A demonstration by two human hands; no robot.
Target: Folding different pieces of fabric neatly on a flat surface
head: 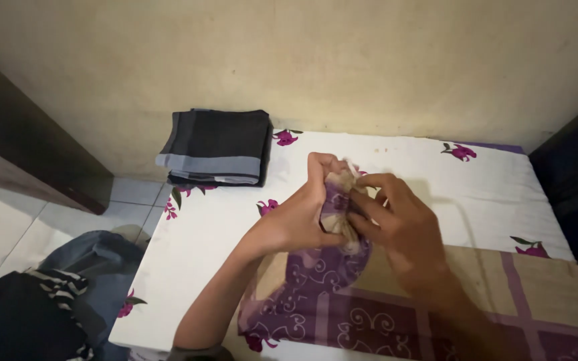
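A purple and tan patterned cloth (369,307) lies spread over the near part of a white mattress with pink flowers (436,180). One end of the cloth is bunched up between both hands. My left hand (302,210) grips the bunch from the left, fingers curled over its top. From the right, my right hand (399,224) pinches the same bunch with its fingertips. The gathered end is lifted slightly above the mattress.
A folded dark grey cloth stack with lighter grey bands (217,147) sits at the mattress's far left corner by the beige wall. On the tiled floor to the left lies a pile of clothes (48,301). Dark furniture stands at far left (21,147) and far right (576,180).
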